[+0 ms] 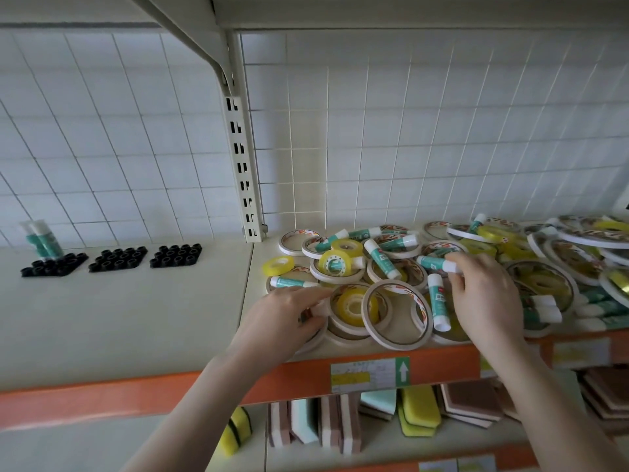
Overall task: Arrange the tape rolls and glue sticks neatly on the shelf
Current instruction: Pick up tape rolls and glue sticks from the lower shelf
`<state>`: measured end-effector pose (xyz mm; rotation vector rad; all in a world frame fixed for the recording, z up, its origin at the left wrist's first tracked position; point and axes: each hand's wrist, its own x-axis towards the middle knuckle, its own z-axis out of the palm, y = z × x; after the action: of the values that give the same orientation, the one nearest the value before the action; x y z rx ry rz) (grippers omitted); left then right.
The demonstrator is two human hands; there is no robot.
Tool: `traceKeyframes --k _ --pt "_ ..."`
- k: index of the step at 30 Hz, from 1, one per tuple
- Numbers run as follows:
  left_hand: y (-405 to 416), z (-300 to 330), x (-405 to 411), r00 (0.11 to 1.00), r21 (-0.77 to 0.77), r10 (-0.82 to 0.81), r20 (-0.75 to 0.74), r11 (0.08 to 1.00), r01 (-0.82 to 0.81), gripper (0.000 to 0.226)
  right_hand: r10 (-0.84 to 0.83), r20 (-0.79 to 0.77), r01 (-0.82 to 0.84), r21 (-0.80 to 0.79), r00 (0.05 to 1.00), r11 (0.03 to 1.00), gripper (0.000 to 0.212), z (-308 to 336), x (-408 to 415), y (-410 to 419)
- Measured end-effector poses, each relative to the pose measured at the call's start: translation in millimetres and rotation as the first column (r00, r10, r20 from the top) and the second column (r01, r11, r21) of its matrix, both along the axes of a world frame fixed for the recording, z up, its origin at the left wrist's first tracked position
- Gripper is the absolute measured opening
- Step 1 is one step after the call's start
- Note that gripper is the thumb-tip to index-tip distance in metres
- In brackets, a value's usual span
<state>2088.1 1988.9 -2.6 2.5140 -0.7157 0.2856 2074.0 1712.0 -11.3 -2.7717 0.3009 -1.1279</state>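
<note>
A jumbled heap of white tape rolls [396,310], yellow tape rolls [355,306] and teal-and-white glue sticks [381,258] covers the right part of the cream shelf [170,308]. My right hand [483,294] pinches the white cap end of one glue stick [434,264] at the top of the heap. My left hand [282,321] reaches into the heap's left edge, fingers curled round a small white piece, probably a glue stick cap; what it holds is mostly hidden. Two glue sticks [42,238] stand upright in the leftmost black holder [54,265].
Two more black holder trays [117,258] [175,255] sit on the left shelf section. A slotted upright post [243,172] divides the wire-grid back wall. An orange price rail [136,390] edges the shelf front. Sponges [340,420] fill the shelf below.
</note>
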Motion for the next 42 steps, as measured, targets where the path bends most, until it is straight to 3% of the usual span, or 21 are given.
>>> traceKeyframes --k 5,9,13,21,31,42 --pt "-5.1 1.5 0.7 0.998 -0.022 -0.014 0.058 1.0 0.015 0.024 0.038 0.083 -0.042 0.044 0.996 0.998 0.03 10.9 -2.0 2.3" --pt "-5.3 9.0 1.5 0.996 -0.181 0.031 0.084 0.983 -0.015 0.014 0.142 0.162 -0.153 0.058 0.977 0.987 0.026 24.4 -2.7 8.1" --pt "0.0 23.0 -1.4 0.998 -0.274 0.06 0.012 0.96 -0.055 0.029 0.245 0.165 -0.26 0.077 0.956 0.963 0.021 34.5 5.3 21.4" --pt "40.5 39.3 -15.0 0.98 -0.4 0.194 0.035 0.902 -0.165 0.029 0.409 0.183 -0.439 0.171 0.894 0.882 0.018 47.4 15.8 75.8" --pt "159.2 42.1 -31.0 0.946 -0.448 0.326 -0.001 0.845 -0.291 0.032 0.559 0.061 -0.561 0.155 0.827 0.813 0.015 49.4 17.8 200.1" --pt "356.4 40.3 -21.0 0.919 -0.429 0.395 0.024 0.834 -0.347 0.033 0.566 -0.008 -0.543 0.267 0.825 0.796 0.014 42.7 34.9 406.1"
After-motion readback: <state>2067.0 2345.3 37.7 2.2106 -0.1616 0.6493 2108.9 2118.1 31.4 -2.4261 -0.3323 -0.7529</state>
